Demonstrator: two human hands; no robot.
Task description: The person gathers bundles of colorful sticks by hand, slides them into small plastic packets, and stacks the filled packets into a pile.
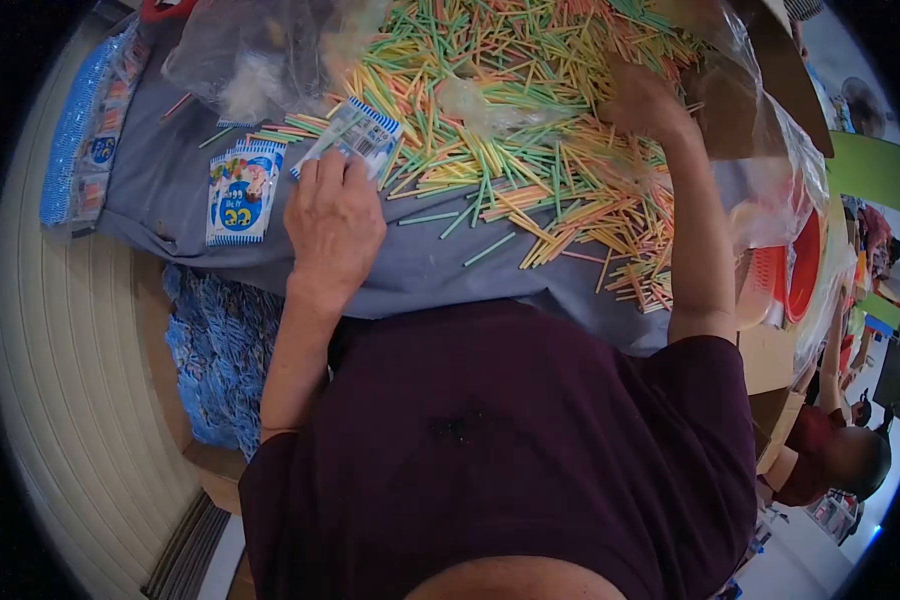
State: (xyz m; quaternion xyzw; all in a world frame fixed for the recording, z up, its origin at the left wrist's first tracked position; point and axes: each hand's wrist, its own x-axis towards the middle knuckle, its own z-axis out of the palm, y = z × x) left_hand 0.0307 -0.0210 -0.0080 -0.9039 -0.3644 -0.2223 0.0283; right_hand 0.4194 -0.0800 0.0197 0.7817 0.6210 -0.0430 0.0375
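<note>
My left hand (pixel 335 205) has its fingers curled over the near edge of a blue-and-white striped packet (pixel 372 135), with its barcode side up. Left of that hand lies a small stack of similar printed packets (pixel 242 195). Far to the right, my right hand (pixel 648 103) reaches into a big heap of thin pastel sticks (pixel 510 170) in yellow, green, pink and orange. Its fingertips are dim and partly lost among the sticks, so what they grip cannot be made out.
Clear plastic bags (pixel 260 60) lie at the back left, beside a long bundle of blue packets (pixel 85 130). A carton (pixel 185 440) of blue packets stands below the table's left side. Red baskets (pixel 802 270) are at right; another person (pixel 820 460) is beyond.
</note>
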